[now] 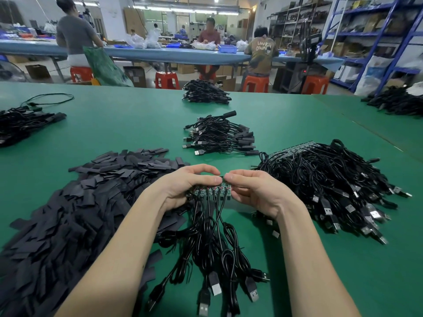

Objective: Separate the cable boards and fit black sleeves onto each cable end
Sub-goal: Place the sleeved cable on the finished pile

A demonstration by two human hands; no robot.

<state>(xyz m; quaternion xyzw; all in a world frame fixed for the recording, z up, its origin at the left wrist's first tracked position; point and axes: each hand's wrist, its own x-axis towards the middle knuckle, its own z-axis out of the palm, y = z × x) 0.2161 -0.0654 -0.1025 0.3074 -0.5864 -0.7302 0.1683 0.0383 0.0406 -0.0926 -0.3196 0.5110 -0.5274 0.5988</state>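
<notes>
A strip of small green cable boards (209, 190) is held above the green table (114, 124), still joined side by side. My left hand (183, 188) grips its left part and my right hand (254, 191) pinches its right end. Black USB cables (212, 252) hang from the boards toward me, their plugs lying on the table. A big heap of flat black sleeves (75, 213) lies to the left, under my left forearm.
A pile of cables on board strips (332, 179) lies at the right. A pile of sleeved cables (219, 133) sits beyond my hands, with more cable piles (206, 91) farther back and at the left edge (20, 124). People sit at a far bench.
</notes>
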